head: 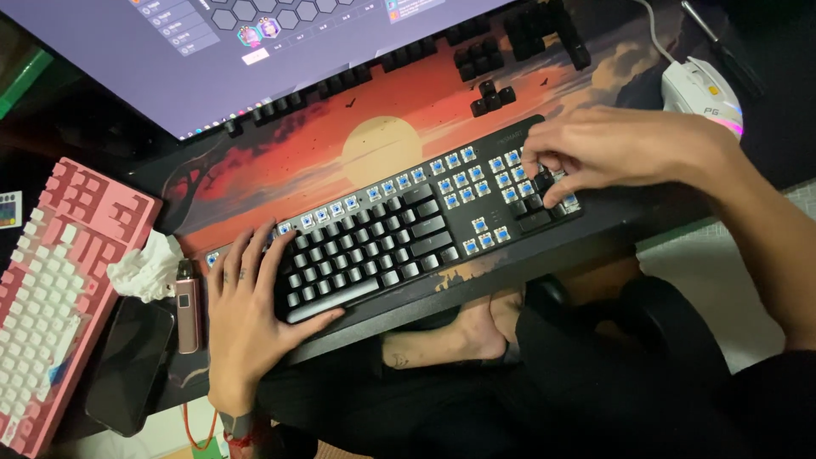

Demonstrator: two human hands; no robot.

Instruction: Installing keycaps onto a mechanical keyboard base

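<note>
A home computer desk, likely a gaming or hobby corner. A large monitor sits at eleven o'clock above a sunset-print desk mat. A black keyboard lies at centre, a pink and white keyboard at nine, a white mouse at two.

Black keyboard seen in matt plastic, bare blue switch stems glossy toward 3 o'clock, desk mat shown as smooth printed cloth, white mouse at 1 o'clock in glossy plastic, crumpled tissue at 9 o'clock in soft paper, pink keyboard in matt plastic.
</note>
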